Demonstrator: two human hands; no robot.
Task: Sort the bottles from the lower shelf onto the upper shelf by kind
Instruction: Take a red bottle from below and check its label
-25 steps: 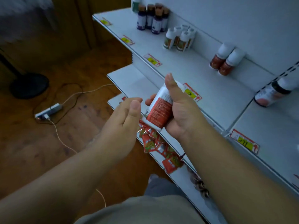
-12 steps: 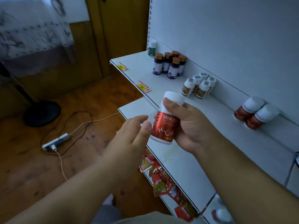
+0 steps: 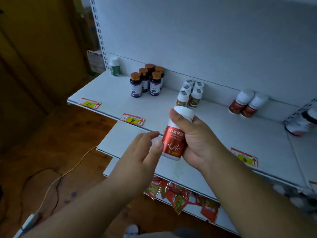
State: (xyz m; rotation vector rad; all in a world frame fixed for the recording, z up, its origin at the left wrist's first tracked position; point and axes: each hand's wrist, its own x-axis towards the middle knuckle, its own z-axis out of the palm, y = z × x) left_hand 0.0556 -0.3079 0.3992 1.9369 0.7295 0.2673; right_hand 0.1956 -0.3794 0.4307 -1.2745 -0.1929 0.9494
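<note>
Both bare forearms reach forward and upward from the bottom of the view, converging near the middle. The right hand is raised with the wrist slightly bent, its fingers curled round the far side of a red-labelled bottle and the thumb laid across the near side just under the white cap, holding it upright. The left hand sits just to the left, a little lower, back of the hand toward the camera, fingers loosely extended. Its thumb tip lies at the bottle's lower left edge; whether it touches cannot be told.
</note>
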